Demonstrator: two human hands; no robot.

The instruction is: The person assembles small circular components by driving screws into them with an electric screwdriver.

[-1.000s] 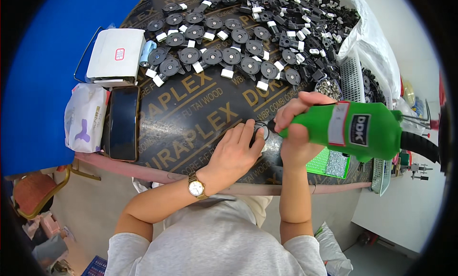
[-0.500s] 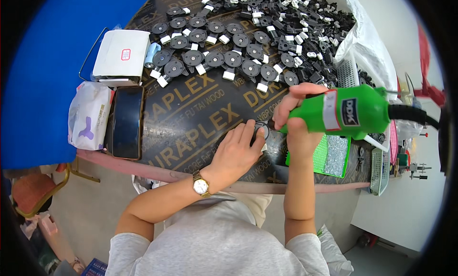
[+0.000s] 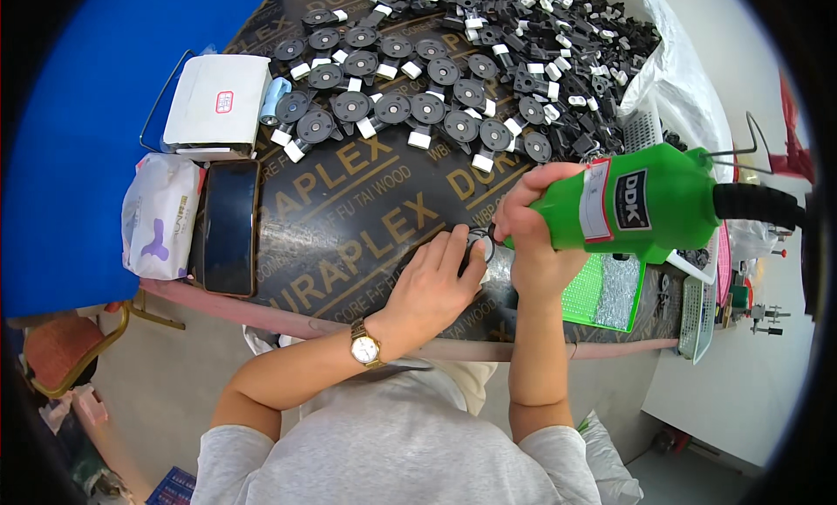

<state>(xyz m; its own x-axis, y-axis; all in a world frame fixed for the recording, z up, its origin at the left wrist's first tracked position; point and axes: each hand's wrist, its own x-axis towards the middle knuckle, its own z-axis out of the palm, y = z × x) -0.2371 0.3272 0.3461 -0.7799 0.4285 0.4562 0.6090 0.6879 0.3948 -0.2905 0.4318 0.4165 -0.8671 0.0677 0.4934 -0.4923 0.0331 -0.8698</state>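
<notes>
My right hand (image 3: 534, 221) is closed round a green electric screwdriver (image 3: 676, 208), whose black cable leaves at the right. The tool's tip points left, toward a small black round part (image 3: 482, 239) on the dark board. My left hand (image 3: 436, 283), with a watch on its wrist, lies on the board and pins this part under thumb and fingers; a bit of white shows beside the thumb. Whether the tip touches the part is hard to make out. Beyond both hands lie several black discs with white ends (image 3: 426, 108), set out in loose rows.
A large heap of black and white pieces (image 3: 558, 78) fills the far right, against a white sack (image 3: 676, 78). Under the screwdriver sits a green tray (image 3: 575, 303) with small silvery screws (image 3: 621, 289). At left are a phone (image 3: 231, 228), a tissue pack (image 3: 161, 217) and a white box (image 3: 218, 104).
The screwdriver and my right hand have shifted slightly left and nearer, and the tool's rear has swung a little. My left hand stays on the part, barely moved.
</notes>
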